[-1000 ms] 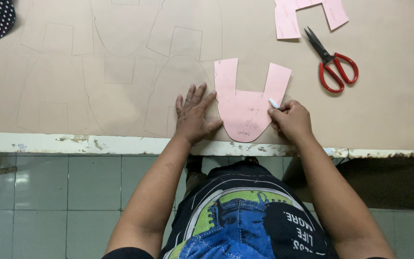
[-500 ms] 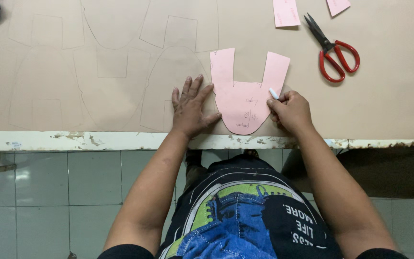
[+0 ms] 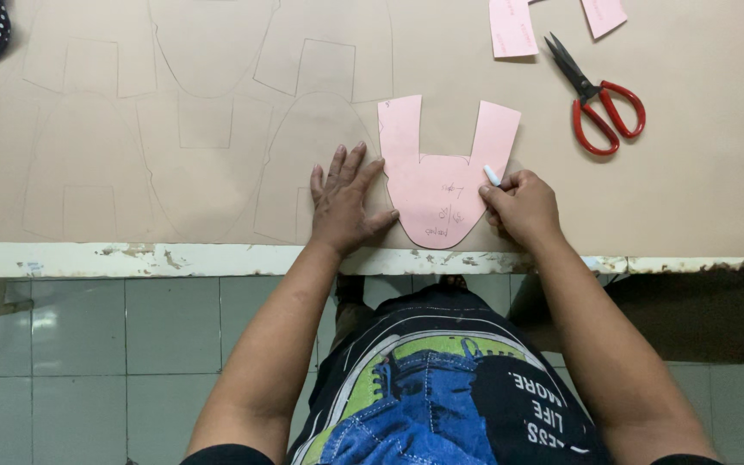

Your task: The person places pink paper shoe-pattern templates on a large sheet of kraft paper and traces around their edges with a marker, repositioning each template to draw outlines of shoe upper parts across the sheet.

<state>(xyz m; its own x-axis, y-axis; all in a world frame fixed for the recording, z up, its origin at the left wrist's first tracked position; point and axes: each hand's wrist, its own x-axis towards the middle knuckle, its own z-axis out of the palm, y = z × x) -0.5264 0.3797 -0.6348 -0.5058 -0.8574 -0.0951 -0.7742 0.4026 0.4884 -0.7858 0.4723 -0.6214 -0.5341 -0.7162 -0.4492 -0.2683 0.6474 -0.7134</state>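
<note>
In the head view, the pink paper template [image 3: 441,176], a rounded shape with two upright tabs, lay flat on the tan sheet [image 3: 699,189] near the table's front edge [image 3: 131,257]; the left hand [image 3: 344,202] rested open and flat, fingers spread, its thumb pressing the template's left edge; the right hand [image 3: 523,207] was closed around a white piece of chalk [image 3: 492,176], the tip touching the template's right side below the right tab. Compared with half a second before, the left hand's pose matched, while the chalk tip sat a little higher along that edge. Red-handled scissors [image 3: 600,99] lay well apart at upper right, beside two pink paper scraps [image 3: 512,27]; traced outlines [image 3: 208,112] covered the sheet to the left.
</note>
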